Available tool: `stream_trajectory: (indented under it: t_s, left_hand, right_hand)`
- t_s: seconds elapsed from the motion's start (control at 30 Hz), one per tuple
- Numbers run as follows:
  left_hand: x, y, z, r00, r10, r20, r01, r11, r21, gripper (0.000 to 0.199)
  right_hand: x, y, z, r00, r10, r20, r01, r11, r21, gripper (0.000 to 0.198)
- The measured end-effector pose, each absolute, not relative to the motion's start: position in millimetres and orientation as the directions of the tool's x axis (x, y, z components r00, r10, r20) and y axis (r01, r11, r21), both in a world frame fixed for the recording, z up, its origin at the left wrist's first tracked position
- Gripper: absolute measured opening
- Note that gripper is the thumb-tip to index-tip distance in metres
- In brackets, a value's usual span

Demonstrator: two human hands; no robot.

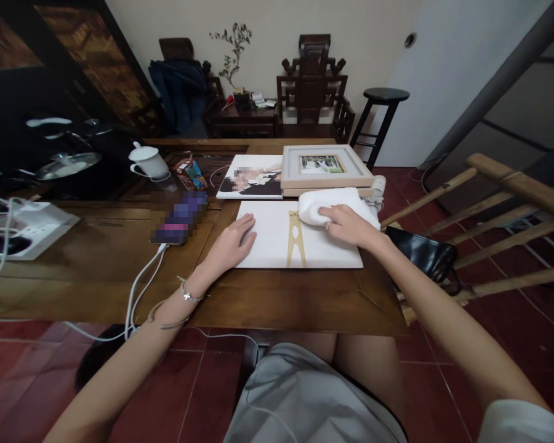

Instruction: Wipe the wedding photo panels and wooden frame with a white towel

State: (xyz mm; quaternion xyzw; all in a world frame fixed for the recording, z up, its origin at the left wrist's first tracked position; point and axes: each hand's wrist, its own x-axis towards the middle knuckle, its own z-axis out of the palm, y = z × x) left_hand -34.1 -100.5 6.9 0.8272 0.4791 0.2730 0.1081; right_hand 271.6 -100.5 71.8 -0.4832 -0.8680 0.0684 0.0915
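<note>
Toward the table's (277, 301) front-right corner lies a white panel (263, 240), long axis parallel to the front edge, the left hand (237, 239) spread flat on its left end, the right hand (348, 224) grasping a folded white towel (311, 206) over its far-right corner, while a lidded white teacup (148, 163) stands leftward, contents hidden.

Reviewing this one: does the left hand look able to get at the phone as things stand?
Probably yes. The left hand rests at the white board's left edge, and the phone lies to its left with nothing visible standing between. The cable leaves the phone's near end.
</note>
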Motion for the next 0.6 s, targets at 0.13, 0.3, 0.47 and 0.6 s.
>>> stream_trajectory:
  t_s: [0.13, 0.3, 0.47, 0.6]
  left_hand:
    - [-35, -100, 7, 0.4, 0.846, 0.352, 0.732, -0.526, 0.433, 0.047]
    - [-34, -100, 8, 0.409, 0.845, 0.345, 0.736, -0.528, 0.423, 0.048]
    - [-34, -100, 7, 0.42, 0.838, 0.349, 0.742, -0.538, 0.399, 0.046]
    - [-33, -100, 6, 0.413, 0.84, 0.352, 0.746, -0.534, 0.398, 0.045]
  right_hand:
    - [270, -92, 66, -0.499, 0.856, 0.135, 0.833, 0.516, -0.198, 0.023]
    - [272, -128, 62, -0.529, 0.84, 0.12, 0.823, 0.543, -0.17, 0.024]
    - [277, -198, 71, -0.577, 0.815, 0.057, 0.78, 0.57, -0.256, 0.026]
    - [278, -238, 79, -0.61, 0.793, -0.01, 0.75, 0.573, -0.33, 0.032]
